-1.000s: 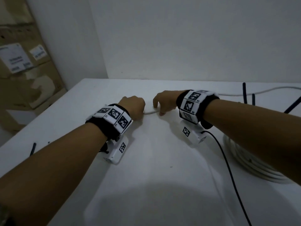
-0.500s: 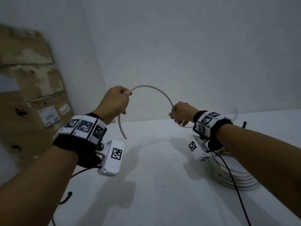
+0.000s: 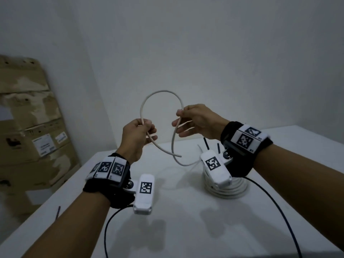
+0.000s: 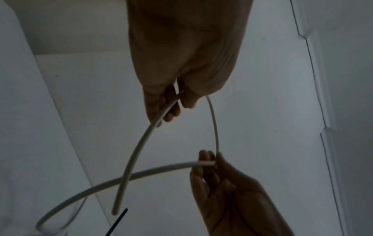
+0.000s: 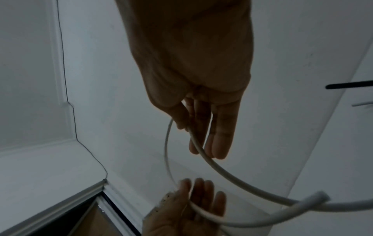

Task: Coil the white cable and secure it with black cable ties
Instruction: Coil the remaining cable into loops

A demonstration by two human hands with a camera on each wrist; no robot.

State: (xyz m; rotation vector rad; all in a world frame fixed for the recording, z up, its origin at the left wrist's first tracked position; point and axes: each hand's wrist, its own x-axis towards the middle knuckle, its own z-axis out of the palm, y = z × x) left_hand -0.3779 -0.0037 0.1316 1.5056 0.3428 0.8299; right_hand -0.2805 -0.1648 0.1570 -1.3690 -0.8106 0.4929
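Note:
A white cable (image 3: 160, 92) arches in the air between my hands above the table. My left hand (image 3: 147, 125) pinches it near its free end (image 3: 180, 156), which sticks out down and to the right. My right hand (image 3: 179, 116) pinches the other side of the arch with thumb and forefinger, its other fingers straight. Below my hands the two strands cross (image 4: 126, 177). From my right hand the cable drops to a wound coil (image 3: 229, 191) on the table. Black cable ties (image 3: 205, 144) lie behind the coil, and another tie (image 3: 58, 212) lies at the table's left edge.
The white table (image 3: 186, 231) meets a white wall at the back. Cardboard boxes (image 3: 33, 136) are stacked to the left of the table. Thin black leads (image 3: 279, 213) trail from the wrist cameras across the table.
Both hands lifted the cable off the table and then came closer together. The wide arch has tightened into a loop, with the free end now crossing the other strand.

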